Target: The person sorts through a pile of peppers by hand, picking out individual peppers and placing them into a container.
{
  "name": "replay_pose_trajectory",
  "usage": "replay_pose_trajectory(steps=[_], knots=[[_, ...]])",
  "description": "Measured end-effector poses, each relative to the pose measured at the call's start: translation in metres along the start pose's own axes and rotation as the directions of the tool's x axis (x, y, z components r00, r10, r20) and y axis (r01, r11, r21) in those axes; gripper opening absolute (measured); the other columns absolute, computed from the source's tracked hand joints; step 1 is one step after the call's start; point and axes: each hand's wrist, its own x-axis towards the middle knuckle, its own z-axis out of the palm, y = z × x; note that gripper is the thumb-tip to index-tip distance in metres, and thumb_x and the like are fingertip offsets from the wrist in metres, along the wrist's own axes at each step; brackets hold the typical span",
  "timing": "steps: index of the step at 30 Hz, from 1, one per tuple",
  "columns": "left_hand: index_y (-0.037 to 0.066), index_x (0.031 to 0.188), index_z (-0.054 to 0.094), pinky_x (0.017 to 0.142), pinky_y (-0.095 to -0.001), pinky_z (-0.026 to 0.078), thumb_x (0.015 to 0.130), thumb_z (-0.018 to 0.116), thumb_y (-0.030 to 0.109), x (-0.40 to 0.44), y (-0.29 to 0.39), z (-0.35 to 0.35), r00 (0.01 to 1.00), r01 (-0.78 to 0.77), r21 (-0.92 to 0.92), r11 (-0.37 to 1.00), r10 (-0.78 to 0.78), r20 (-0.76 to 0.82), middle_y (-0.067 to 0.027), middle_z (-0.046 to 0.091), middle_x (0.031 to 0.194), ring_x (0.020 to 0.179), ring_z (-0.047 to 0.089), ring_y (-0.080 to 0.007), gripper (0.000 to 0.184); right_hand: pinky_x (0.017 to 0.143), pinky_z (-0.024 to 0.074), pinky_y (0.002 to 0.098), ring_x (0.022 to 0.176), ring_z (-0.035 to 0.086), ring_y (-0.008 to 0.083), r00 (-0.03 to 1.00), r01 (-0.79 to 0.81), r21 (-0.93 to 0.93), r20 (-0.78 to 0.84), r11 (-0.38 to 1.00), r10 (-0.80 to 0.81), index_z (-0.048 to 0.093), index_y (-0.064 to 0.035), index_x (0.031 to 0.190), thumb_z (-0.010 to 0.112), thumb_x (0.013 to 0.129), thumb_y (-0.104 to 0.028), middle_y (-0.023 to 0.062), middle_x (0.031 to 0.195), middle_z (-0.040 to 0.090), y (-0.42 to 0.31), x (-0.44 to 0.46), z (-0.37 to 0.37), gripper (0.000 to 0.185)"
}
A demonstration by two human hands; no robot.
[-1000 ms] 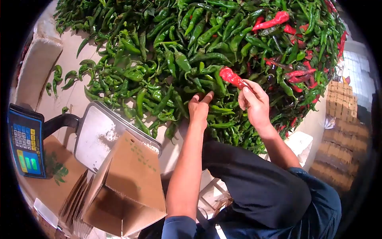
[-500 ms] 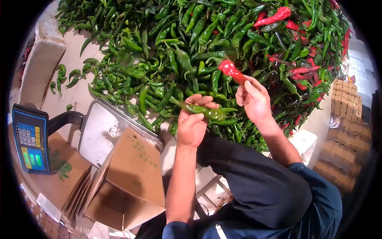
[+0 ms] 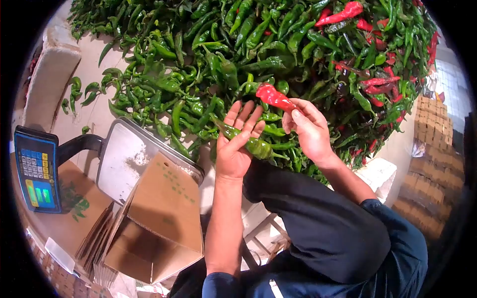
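My left hand point(image 3: 234, 153) is palm up at the near edge of the pile, its fingers stretched out. A long green chili pepper point(image 3: 258, 148) lies across that palm, held under the thumb. To the right, my right hand point(image 3: 310, 130) pinches a red chili pepper point(image 3: 275, 98) by one end between thumb and fingers. The red pepper points left, just above and to the right of my left fingertips. Behind both hands spreads a big heap of green chili peppers point(image 3: 198, 84), with red ones mixed in at the right.
An open cardboard box point(image 3: 169, 198) stands tilted on the scale's metal platform point(image 3: 121, 156), left of my left arm. The scale's display point(image 3: 37, 169) and flattened cardboard point(image 3: 74, 213) are farther left. A foam block point(image 3: 59, 74) borders the heap; stacked brown cartons point(image 3: 422, 174) stand right.
The red pepper has moved left and slightly down, closer to my left hand. My left fingers have straightened and spread, with the green pepper still under the thumb.
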Motion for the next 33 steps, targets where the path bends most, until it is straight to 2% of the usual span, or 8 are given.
replay_pose_trajectory(steps=[4,7,10,13,18,21,24,33], knots=[[0.004,0.151,0.031,0.115,-0.0482,0.036,0.085,0.059,-0.002,0.005,-0.005,-0.005,0.999,0.001,-0.047,0.999,0.001,0.044,-0.0187,0.042,0.15,0.14,0.041,-0.0356,0.072,0.077,0.0496,0.0289,0.083,0.058,0.0128,1.0,-0.007,-0.244,-0.007,0.97,0.005,0.054,0.0013,0.126,0.056,0.099,-0.01,0.0057,0.096,0.063,0.005,-0.01,0.011,0.03],[0.007,0.147,0.039,0.112,-0.0508,0.039,0.088,0.06,0.002,0.003,-0.007,0.001,1.0,0.015,-0.093,0.996,-0.014,0.016,-0.0185,0.052,0.14,0.133,0.048,-0.0365,0.063,0.084,0.0493,0.0404,0.094,0.062,0.0319,0.92,0.38,-0.724,0.364,0.576,-0.149,0.059,-0.0007,0.121,0.067,0.091,-0.021,0.0157,0.105,0.063,0.011,-0.019,0.019,0.037],[0.01,0.134,0.053,0.098,-0.0505,0.049,0.093,0.061,0.006,0.001,-0.013,-0.032,0.994,0.068,-0.143,0.987,-0.079,-0.071,-0.0123,0.063,0.116,0.111,0.06,-0.0313,0.043,0.081,0.0514,0.042,0.091,0.063,0.0332,0.821,0.571,-0.666,0.459,0.48,-0.34,0.066,-0.003,0.109,0.074,0.084,-0.015,0.015,0.099,0.065,0.007,-0.018,0.001,0.028],[0.013,0.134,0.052,0.095,-0.0513,0.051,0.092,0.06,0.005,-0.002,-0.011,-0.03,0.982,0.061,-0.01,0.998,-0.062,-0.178,-0.0092,0.062,0.107,0.102,0.061,-0.0271,0.043,0.078,0.0505,0.0444,0.089,0.063,0.0326,0.766,0.452,-0.892,0.386,0.003,-0.515,0.065,-0.0035,0.096,0.073,0.081,-0.017,0.0141,0.093,0.065,-0.019,0.01,-0.043,0.022],[0.014,0.145,0.043,0.102,-0.0529,0.047,0.092,0.058,0.008,-0.004,-0.012,-0.005,0.985,0.084,-0.064,0.994,-0.093,-0.145,-0.0105,0.057,0.127,0.113,0.058,-0.0264,0.056,0.103,0.0354,0.0483,0.121,0.05,0.032,0.789,-0.083,-0.851,0.261,-0.518,-0.556,0.053,0.0015,0.128,0.078,0.077,-0.029,0.0149,0.118,0.06,-0.092,0.066,-0.132,0.064],[0.013,0.145,0.044,0.1,-0.0503,0.047,0.093,0.06,0.015,0.004,-0.02,-0.001,0.986,0.119,-0.017,0.993,-0.12,-0.119,-0.0108,0.058,0.127,0.111,0.057,-0.0256,0.054,0.1,0.0398,0.046,0.115,0.055,0.0349,0.878,-0.208,-0.859,0.046,-0.467,-0.476,0.054,0.0029,0.127,0.08,0.073,-0.047,0.0185,0.115,0.062,-0.091,0.086,-0.146,0.078],[0.012,0.142,0.047,0.093,-0.0501,0.053,0.093,0.06,0.008,0.008,-0.028,-0.004,0.969,0.178,-0.044,0.983,-0.183,-0.167,-0.0133,0.062,0.12,0.105,0.062,-0.0275,0.051,0.091,0.0453,0.0463,0.105,0.058,0.035,0.887,-0.209,-0.842,0.052,-0.498,-0.459,0.059,-0.006,0.128,0.08,0.071,-0.036,0.0161,0.1,0.061,-0.08,0.09,-0.133,0.068],[0.006,0.134,0.052,0.094,-0.0532,0.053,0.094,0.057,0.004,-0.001,-0.03,0.0,0.929,0.259,-0.092,0.961,-0.274,-0.248,-0.013,0.062,0.11,0.102,0.063,-0.0286,0.04,0.087,0.0525,0.043,0.115,0.055,0.0323,0.951,0.017,-0.801,0.198,-0.598,-0.238,0.064,-0.0103,0.119,0.075,0.069,-0.013,0.0172,0.132,0.051,-0.11,0.081,-0.163,0.052]])
